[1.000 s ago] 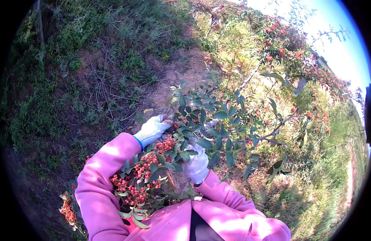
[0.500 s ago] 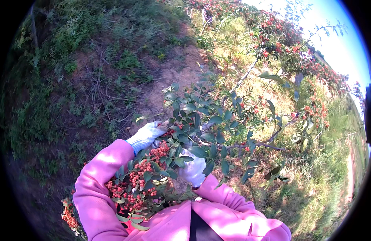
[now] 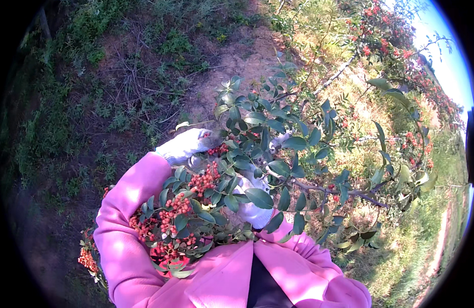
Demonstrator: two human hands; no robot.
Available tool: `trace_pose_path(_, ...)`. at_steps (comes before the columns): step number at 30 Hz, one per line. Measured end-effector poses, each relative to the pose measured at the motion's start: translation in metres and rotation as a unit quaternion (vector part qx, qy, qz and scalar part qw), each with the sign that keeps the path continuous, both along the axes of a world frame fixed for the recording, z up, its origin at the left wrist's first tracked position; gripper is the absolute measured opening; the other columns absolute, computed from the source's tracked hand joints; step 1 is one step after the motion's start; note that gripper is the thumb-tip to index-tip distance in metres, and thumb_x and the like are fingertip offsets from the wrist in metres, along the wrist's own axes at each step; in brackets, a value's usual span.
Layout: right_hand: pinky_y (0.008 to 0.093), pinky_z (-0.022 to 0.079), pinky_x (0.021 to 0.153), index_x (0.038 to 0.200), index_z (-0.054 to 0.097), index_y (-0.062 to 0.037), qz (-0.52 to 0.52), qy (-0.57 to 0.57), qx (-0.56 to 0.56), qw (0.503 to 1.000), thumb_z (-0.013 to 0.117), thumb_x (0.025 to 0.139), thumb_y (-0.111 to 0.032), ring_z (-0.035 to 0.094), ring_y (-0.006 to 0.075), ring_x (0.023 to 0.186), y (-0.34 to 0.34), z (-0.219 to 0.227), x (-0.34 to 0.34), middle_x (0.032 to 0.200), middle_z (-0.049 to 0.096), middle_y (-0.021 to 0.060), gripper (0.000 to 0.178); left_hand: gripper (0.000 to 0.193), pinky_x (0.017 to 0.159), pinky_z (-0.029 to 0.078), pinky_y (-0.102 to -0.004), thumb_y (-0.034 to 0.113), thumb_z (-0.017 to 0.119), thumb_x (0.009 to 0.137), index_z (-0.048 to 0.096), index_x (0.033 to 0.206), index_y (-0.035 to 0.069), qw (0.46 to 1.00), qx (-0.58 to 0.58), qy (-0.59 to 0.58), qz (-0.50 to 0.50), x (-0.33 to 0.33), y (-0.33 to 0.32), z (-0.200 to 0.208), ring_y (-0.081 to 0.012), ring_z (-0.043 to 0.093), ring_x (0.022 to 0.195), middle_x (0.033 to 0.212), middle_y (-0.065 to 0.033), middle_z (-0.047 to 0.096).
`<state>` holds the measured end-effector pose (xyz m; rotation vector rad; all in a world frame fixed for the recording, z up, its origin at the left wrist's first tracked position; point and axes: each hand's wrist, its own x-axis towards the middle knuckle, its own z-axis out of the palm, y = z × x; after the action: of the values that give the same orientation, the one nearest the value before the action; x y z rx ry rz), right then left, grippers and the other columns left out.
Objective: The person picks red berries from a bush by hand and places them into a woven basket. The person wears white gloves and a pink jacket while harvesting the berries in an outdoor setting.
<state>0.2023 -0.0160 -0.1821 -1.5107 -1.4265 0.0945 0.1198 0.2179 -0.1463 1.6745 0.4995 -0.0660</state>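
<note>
My left hand point(image 3: 188, 146), in a white knit glove, is at the left edge of a leafy branch point(image 3: 319, 188). Its fingers are bent in against a small cluster of red berries point(image 3: 218, 149), and a few red specks show by the fingertips. My right hand point(image 3: 255, 203), also gloved in white, reaches up into the foliage from below. Leaves cover most of its fingers, and it appears closed around the branch. Between my arms hang fuller clusters of red berries point(image 3: 168, 218) among green leaves, close to my pink jacket point(image 3: 216, 280).
More berry-laden shrubs point(image 3: 388, 38) stand at the upper right. Twigs with broad leaves point(image 3: 396, 179) spread to the right of my hands. Bare soil point(image 3: 237, 66) and low green weeds point(image 3: 119, 87) lie ahead and left. An orange-red berry cluster point(image 3: 88, 259) is beside my left sleeve.
The view has shifted, so the branch and background sit farther right. My left hand has drawn slightly up and back from the leaves, and its fingertips are a little apart from the stem.
</note>
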Motion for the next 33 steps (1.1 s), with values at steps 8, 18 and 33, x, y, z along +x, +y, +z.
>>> trace_pose_path(8, 0.0322, 0.048, 0.079, 0.113, 0.056, -0.0044, -0.031, -0.062, -0.003, 0.998, 0.055, 0.084, -0.011, 0.059, 0.0235, 0.093, 0.001, 0.010, 0.001, 0.105, 0.060, 0.0086, 0.030, 0.025, 0.039, 0.035, -0.0221, 0.026, 0.056, 0.089, 0.060, 0.108, 0.009, 0.989, 0.098, 0.084, 0.073, -0.010, 0.041, -0.016, -0.0055, 0.049, 0.049, 0.075, 0.0016, 0.058)
trace_pose_path(18, 0.0329, 0.048, 0.084, 0.110, 0.058, -0.0045, -0.024, -0.075, -0.014, 0.997, 0.057, 0.079, -0.002, 0.058, 0.0267, 0.099, 0.007, 0.014, 0.001, 0.109, 0.059, 0.0094, 0.031, 0.031, 0.042, 0.040, -0.0149, 0.030, 0.059, 0.090, 0.058, 0.111, 0.007, 0.981, -0.171, -0.048, 0.074, 0.011, 0.005, 0.012, -0.0027, 0.049, 0.049, 0.085, -0.0008, 0.063)
trace_pose_path(33, 0.0367, 0.051, 0.058, 0.100, 0.063, -0.0123, -0.057, -0.123, 0.045, 0.990, 0.066, 0.070, -0.008, 0.064, 0.0290, 0.074, -0.005, 0.013, -0.001, 0.104, 0.062, 0.0106, 0.030, 0.039, 0.042, 0.045, -0.0139, 0.041, 0.055, 0.090, 0.057, 0.107, 0.006, 0.927, -0.368, -0.030, 0.062, 0.012, -0.026, 0.003, -0.0042, 0.055, 0.051, 0.087, -0.0033, 0.065)
